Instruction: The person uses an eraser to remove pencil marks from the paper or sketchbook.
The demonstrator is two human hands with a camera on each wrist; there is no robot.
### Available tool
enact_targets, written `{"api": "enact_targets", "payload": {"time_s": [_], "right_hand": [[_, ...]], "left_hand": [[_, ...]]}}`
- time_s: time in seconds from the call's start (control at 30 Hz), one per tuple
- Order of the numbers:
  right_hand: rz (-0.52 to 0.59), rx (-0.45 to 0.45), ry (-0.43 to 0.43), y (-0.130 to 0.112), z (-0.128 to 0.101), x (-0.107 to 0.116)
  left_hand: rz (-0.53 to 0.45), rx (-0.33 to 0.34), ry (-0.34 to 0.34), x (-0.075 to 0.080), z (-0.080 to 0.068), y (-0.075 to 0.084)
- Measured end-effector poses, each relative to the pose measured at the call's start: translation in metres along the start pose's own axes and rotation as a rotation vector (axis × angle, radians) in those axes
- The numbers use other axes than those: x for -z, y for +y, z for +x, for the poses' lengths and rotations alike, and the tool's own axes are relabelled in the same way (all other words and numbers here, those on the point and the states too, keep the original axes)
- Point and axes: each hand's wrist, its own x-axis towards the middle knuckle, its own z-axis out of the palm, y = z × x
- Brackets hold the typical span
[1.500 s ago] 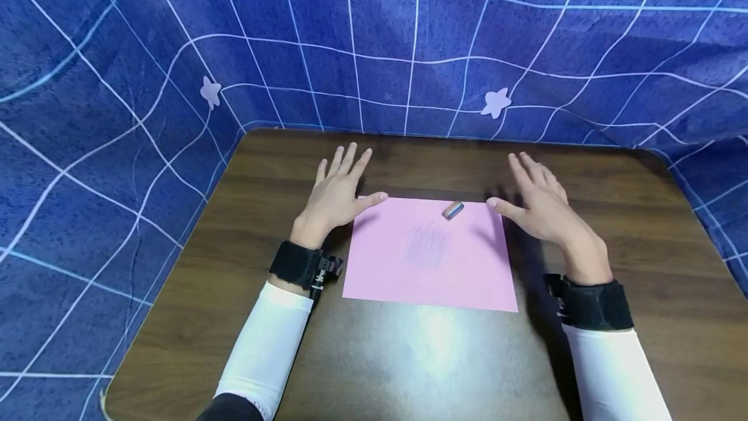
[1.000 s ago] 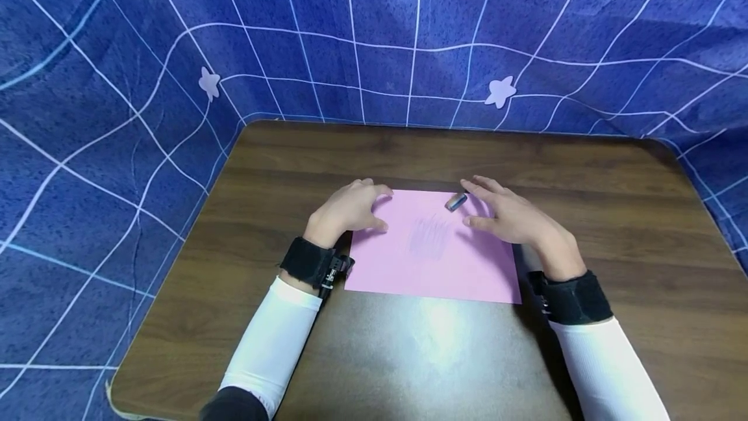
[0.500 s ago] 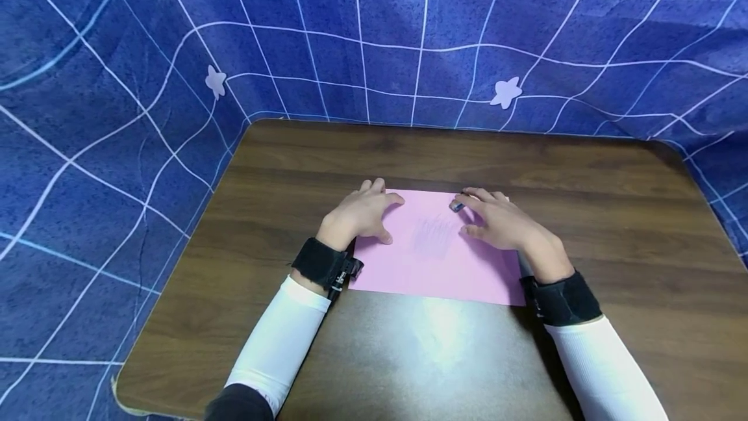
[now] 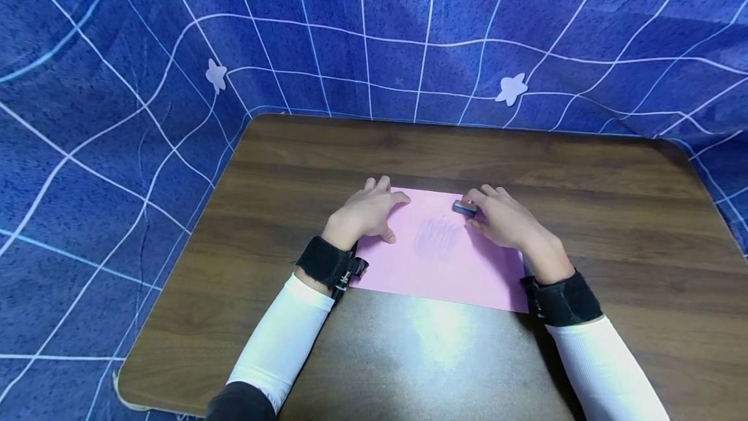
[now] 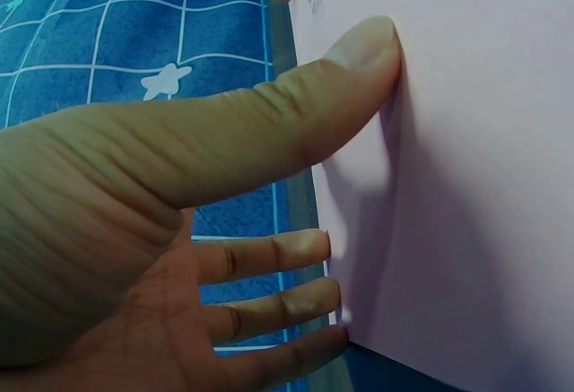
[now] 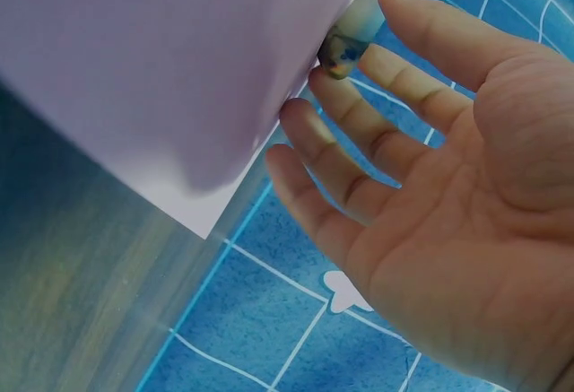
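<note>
A pink sheet of paper (image 4: 444, 271) lies on the wooden table, with a patch of grey-blue scribble (image 4: 437, 237) near its middle. On its left side my left hand (image 4: 362, 214) rests, thumb (image 5: 359, 60) and fingertips spread and touching the paper. My right hand (image 4: 507, 221) pinches a small eraser (image 4: 464, 208) between thumb and fingers near the top right of the sheet. In the right wrist view the eraser (image 6: 354, 33) shows a pale body and a dark-smudged end; its other fingers lie along the paper's edge.
The brown table (image 4: 327, 154) extends around the paper, its far edge meeting a blue cloth (image 4: 386, 12) with white grid lines and pale stars. Black straps with small cameras circle both wrists. A bright glare lies on the table in front of the sheet.
Both hands have come down from spread above the paper's sides. The left has settled on the paper; the right has moved left and taken hold of the eraser, turning it.
</note>
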Motion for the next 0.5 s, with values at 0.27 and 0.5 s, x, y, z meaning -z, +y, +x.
{"api": "enact_targets", "payload": {"time_s": [0.27, 0.5], "right_hand": [[-0.006, -0.005, 0.007, -0.0036, 0.0015, 0.0002], [0.008, 0.033, 0.020, -0.0059, 0.0022, 0.0013]], "left_hand": [[-0.002, 0.025, 0.004, -0.0009, 0.0003, 0.0004], [0.007, 0.027, 0.001, -0.0009, 0.0008, 0.0004]]}}
